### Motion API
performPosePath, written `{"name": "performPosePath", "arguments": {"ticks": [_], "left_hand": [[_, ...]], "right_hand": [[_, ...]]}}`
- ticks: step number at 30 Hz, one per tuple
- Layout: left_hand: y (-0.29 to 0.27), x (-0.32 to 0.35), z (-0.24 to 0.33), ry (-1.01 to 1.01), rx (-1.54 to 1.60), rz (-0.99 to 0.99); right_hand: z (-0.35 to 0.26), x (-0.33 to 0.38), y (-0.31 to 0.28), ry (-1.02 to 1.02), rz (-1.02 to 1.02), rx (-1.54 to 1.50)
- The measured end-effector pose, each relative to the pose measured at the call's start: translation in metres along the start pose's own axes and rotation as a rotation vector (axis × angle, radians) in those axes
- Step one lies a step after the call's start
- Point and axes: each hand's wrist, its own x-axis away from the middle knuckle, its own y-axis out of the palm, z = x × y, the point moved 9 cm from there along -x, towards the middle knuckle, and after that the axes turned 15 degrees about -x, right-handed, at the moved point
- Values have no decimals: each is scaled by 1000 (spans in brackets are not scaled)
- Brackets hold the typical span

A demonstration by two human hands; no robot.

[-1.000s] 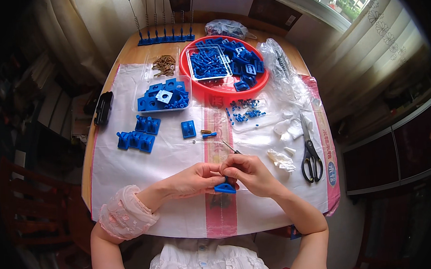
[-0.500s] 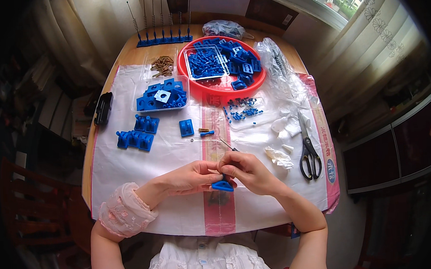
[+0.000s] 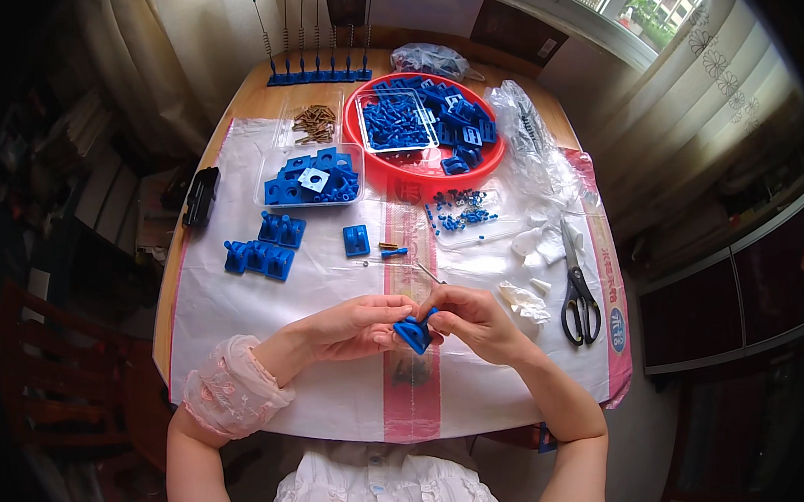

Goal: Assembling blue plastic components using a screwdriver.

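Note:
My left hand (image 3: pixel 365 321) pinches a blue plastic bracket (image 3: pixel 413 336) between thumb and fingers, above the table's near middle. From the other side, my right hand (image 3: pixel 471 322) closes its thumb and index finger on a small blue part at the bracket's upper right edge. Fingers hide most of that part. Just beyond my right hand shows a thin metal rod (image 3: pixel 429 272), its lower end covered by the hand. Farther off lie a single blue bracket (image 3: pixel 356 241), a brass pin (image 3: pixel 388 245) and a small blue peg (image 3: pixel 395 252).
Several assembled blue brackets (image 3: pixel 259 258) lie to the left. Behind them stand a clear box of blue plates (image 3: pixel 268 199), brass screws (image 3: pixel 313 124) and a red basin (image 3: pixel 361 167). Small blue bits (image 3: pixel 462 213) lie right of centre. Black scissors (image 3: pixel 579 301) and crumpled tissue (image 3: pixel 525 301) are at right.
The bracket has been turned, so more of its face shows. My right fingers have shifted to the small blue part at its upper edge. The whole view has shifted slightly.

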Motion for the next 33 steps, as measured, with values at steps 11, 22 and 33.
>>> {"name": "performPosePath", "arguments": {"ticks": [11,22,33], "left_hand": [[-7,-1,-1,71,-146,197],[15,-1,11,326,-612,271],[15,-1,7,260,-628,224]], "right_hand": [[8,-3,-18,-24,161,58],[2,-1,-18,-216,192,53],[1,1,-17,-210,178,80]]}}
